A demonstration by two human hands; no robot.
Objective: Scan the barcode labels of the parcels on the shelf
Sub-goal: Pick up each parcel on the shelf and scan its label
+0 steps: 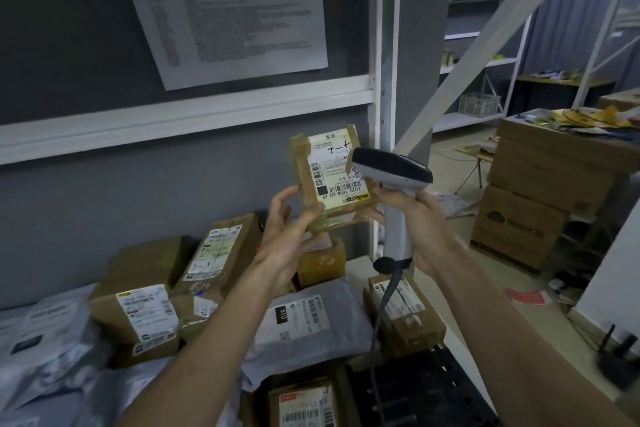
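My left hand (289, 234) holds up a small taped cardboard parcel (330, 173) by its lower left corner, above the shelf, with its white barcode label facing me. My right hand (420, 220) grips the handle of a grey and black barcode scanner (393, 172), whose head sits right beside the label's right edge and covers a bit of it. The scanner's coiled cable (384, 302) hangs down from the handle. Several more parcels lie on the shelf below, among them a labelled brown box (138, 312) and a grey mailer bag (304, 319).
A white shelf upright (381, 87) stands just behind the scanner, with a diagonal brace running up to the right. Stacked large cartons (540, 191) fill the right side of the room. A black slotted crate (426, 388) sits at the shelf's near right. A printed sheet (225, 7) hangs on the grey wall.
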